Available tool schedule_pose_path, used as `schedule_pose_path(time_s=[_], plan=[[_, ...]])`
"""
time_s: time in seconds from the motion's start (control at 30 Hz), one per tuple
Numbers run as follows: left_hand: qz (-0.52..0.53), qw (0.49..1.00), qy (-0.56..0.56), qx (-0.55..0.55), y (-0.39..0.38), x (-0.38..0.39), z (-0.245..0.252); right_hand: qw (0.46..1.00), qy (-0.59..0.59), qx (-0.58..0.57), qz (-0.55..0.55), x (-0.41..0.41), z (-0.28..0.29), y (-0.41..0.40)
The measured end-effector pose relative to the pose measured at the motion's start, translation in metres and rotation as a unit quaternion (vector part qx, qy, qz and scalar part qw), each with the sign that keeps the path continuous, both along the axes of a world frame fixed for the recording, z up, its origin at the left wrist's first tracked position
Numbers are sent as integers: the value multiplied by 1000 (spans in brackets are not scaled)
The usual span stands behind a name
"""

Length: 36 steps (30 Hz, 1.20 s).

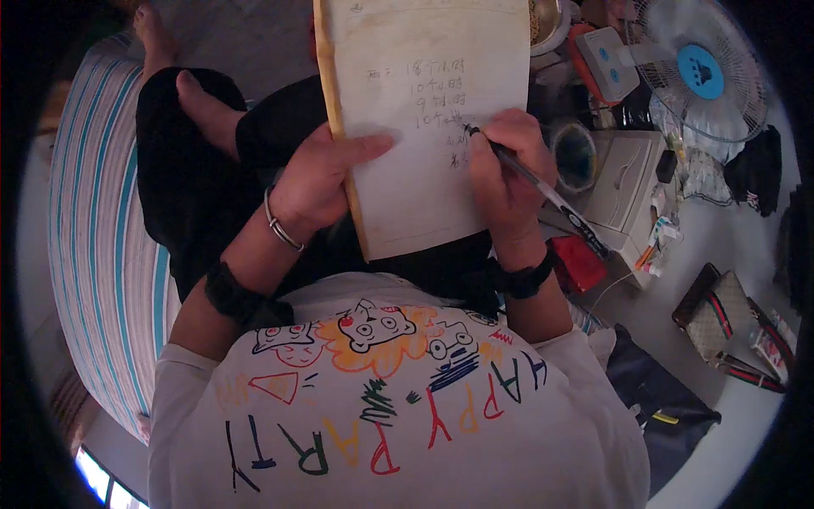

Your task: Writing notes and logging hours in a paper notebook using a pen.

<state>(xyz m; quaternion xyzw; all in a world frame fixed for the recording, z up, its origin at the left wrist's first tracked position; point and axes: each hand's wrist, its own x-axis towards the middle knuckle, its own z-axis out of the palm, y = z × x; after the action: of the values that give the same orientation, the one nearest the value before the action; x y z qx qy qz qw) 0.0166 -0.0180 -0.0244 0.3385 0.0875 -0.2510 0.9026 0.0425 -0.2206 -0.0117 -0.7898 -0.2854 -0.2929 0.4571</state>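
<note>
A paper notebook [407,191] with a worn yellowish edge is held over my lap, its page bearing several handwritten lines. My left hand [331,168] grips the notebook's left edge, the thumb lying on the page and the fingers hidden beneath. A black-and-clear pen [547,191] is pinched in my right hand [515,165], which rests at the right part of the page. The pen's tip touches or hovers just above the end of a written line; which of these cannot be told. A metal bangle [280,223] circles my left wrist, and dark bands sit on both forearms.
At the right stand a fan [699,70] and a light-coloured cabinet [620,181], with a red item [577,262] beside it. A patterned bag [712,312] lies on the floor farther right. Striped bedding [105,223] is at the left, near another person's bare foot [152,38].
</note>
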Motion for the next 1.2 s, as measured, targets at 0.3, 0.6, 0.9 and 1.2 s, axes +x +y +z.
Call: schedule_pose_path(time_s=[0.3,0.6,0.9,1.2], plan=[[2,1000,0,16,1,0,0,1000,-13,-5,16,3,-2,-2],[6,1000,-2,14,-1,0,0,999,-2,22,-39,-2,-2,-5],[3,1000,-2,16,0,-1,0,998,31,-3,-47,-3,0,-5],[3,1000,0,13,0,0,1,998,27,19,-59,-3,-2,-2]])
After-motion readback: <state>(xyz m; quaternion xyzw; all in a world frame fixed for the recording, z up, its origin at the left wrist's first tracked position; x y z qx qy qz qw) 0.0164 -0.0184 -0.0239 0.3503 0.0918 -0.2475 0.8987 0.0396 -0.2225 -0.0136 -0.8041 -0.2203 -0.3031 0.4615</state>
